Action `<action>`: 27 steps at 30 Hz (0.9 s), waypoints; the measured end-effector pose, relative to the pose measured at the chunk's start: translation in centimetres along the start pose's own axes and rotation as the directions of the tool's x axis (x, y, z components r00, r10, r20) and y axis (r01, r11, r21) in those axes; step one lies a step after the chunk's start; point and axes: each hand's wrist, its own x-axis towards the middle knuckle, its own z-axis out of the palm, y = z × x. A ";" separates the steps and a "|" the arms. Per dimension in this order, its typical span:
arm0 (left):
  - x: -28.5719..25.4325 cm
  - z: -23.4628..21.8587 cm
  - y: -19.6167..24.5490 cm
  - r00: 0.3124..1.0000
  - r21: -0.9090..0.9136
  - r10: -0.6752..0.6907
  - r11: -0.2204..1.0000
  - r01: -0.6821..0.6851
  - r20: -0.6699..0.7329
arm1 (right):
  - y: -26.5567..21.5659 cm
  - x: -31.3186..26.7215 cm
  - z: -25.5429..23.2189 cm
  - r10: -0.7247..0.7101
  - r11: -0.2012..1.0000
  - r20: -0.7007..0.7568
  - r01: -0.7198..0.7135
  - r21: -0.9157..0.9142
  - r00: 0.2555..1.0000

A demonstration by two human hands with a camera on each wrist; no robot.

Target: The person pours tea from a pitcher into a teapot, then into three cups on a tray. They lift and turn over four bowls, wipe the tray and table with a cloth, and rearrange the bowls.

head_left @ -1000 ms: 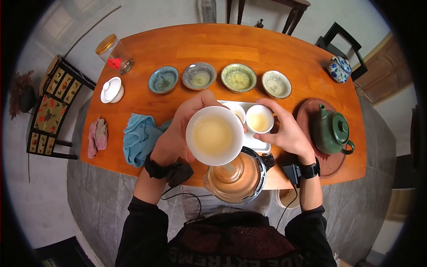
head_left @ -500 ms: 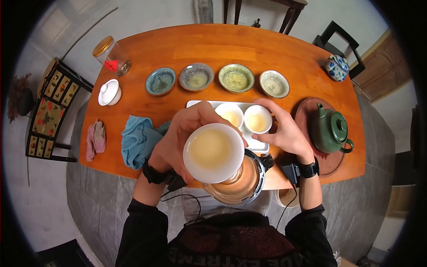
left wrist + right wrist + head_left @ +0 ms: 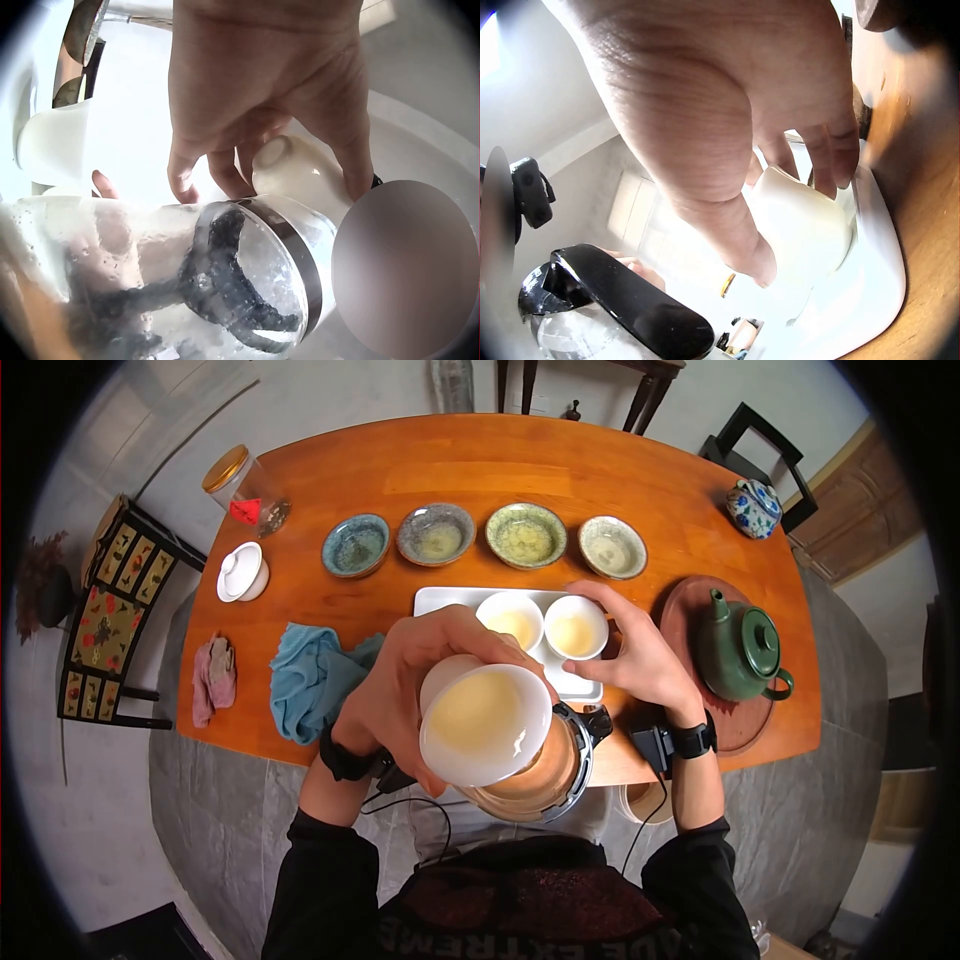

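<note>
The left hand (image 3: 405, 675) grips a white cup (image 3: 480, 725) of pale yellow liquid, tilted above the glass pot (image 3: 540, 790). From the left wrist, that cup (image 3: 296, 169) shows beside the clear pot (image 3: 150, 262), between thumb and fingers. Thumb and fingers of the right hand (image 3: 645, 660) curl round a second white cup (image 3: 576, 628) with similar liquid, on the right part of a white tray (image 3: 440, 598). The right wrist view shows this cup (image 3: 802, 217) on the tray (image 3: 881, 277). A third filled cup (image 3: 510, 622) is beside it.
Four glazed bowls, one of them green (image 3: 525, 536), line up behind the tray. A blue cloth (image 3: 315, 680) lies left. The green teapot (image 3: 740, 650) stands on a round brown tray (image 3: 685, 610) at right. A lidded white bowl (image 3: 243, 572) and jar (image 3: 245, 490) stand far left.
The cup in the left hand has come down toward the body and tipped over further, showing more of its outer side. More of the tray shows. The right hand keeps its place round its cup.
</note>
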 end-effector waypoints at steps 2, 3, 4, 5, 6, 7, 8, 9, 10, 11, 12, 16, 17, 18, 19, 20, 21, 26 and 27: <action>0.0 0.3 0.0 1.000 0.008 0.002 1.000 -0.002 -0.011 | -0.1 0.0 0.0 0.003 1.000 0.000 -0.003 -0.002 1.000; 0.0 0.5 0.0 1.000 0.017 0.004 1.000 -0.004 -0.022 | -0.1 0.0 0.0 0.001 1.000 0.001 -0.001 -0.009 1.000; 0.1 0.7 0.1 1.000 0.016 0.004 1.000 -0.004 -0.021 | -0.1 0.0 -0.1 -0.001 1.000 0.004 0.001 -0.016 1.000; 0.1 0.8 0.2 1.000 0.029 -0.010 1.000 0.011 -0.024 | 0.0 0.0 -0.1 0.000 1.000 0.003 0.000 -0.016 1.000; 0.1 0.9 0.3 0.999 0.042 -0.024 0.999 0.025 -0.027 | 0.1 0.0 -0.1 -0.004 1.000 0.004 0.004 -0.016 1.000; 0.2 0.9 0.3 0.999 0.042 -0.024 0.999 0.026 -0.027 | 0.1 0.0 -0.1 -0.008 1.000 0.006 0.008 -0.016 1.000; 0.2 1.0 0.4 1.000 0.060 -0.021 0.998 0.022 -0.023 | 0.1 0.0 -0.1 -0.007 1.000 0.005 0.007 -0.016 1.000; 0.3 1.0 0.5 1.000 0.078 -0.017 0.997 0.019 -0.019 | 0.2 0.0 -0.1 -0.003 1.000 0.008 0.003 -0.016 1.000; 0.4 1.3 0.6 1.000 0.078 -0.018 0.997 0.019 -0.019 | 0.2 0.0 -0.1 0.001 1.000 0.011 -0.001 -0.018 1.000; 0.6 1.7 0.8 0.998 0.126 -0.036 0.991 0.043 -0.058 | 0.1 0.0 -0.1 0.001 1.000 0.011 -0.001 -0.017 1.000; 0.7 1.9 0.9 0.994 0.172 -0.051 0.983 0.068 -0.098 | 0.1 0.0 -0.1 0.010 1.000 0.013 -0.009 -0.012 1.000; 0.6 1.1 0.7 1.000 0.164 -0.023 0.986 0.022 0.003 | 0.1 0.0 -0.1 0.002 1.000 0.011 -0.002 -0.021 1.000; 0.7 1.2 0.8 1.000 0.158 -0.026 0.987 0.024 0.008 | 0.1 0.0 -0.1 0.002 1.000 0.011 -0.002 -0.021 1.000; 0.8 1.3 0.8 0.999 0.152 -0.029 0.988 0.027 0.012 | 0.2 0.0 -0.1 0.000 1.000 0.009 0.000 -0.022 1.000; 0.9 1.4 0.8 0.999 0.151 -0.029 0.988 0.027 0.012 | 0.2 0.0 -0.1 -0.002 1.000 0.007 0.002 -0.024 1.000; 0.9 1.5 0.8 1.000 0.149 -0.027 0.988 0.025 0.011 | 0.3 0.0 -0.1 -0.002 1.000 0.007 0.002 -0.024 1.000; 0.9 1.5 0.8 1.000 0.147 -0.024 0.989 0.022 0.010 | 0.3 0.0 -0.1 -0.004 1.000 0.007 0.005 -0.019 1.000; 1.0 1.7 1.0 0.999 0.177 -0.030 0.984 0.026 0.023 | 0.1 0.0 -0.1 0.009 1.000 0.009 -0.009 -0.013 1.000; 1.1 1.7 1.1 0.999 0.201 -0.031 0.979 0.024 0.033 | 0.2 0.0 -0.1 0.004 1.000 0.009 -0.003 -0.015 1.000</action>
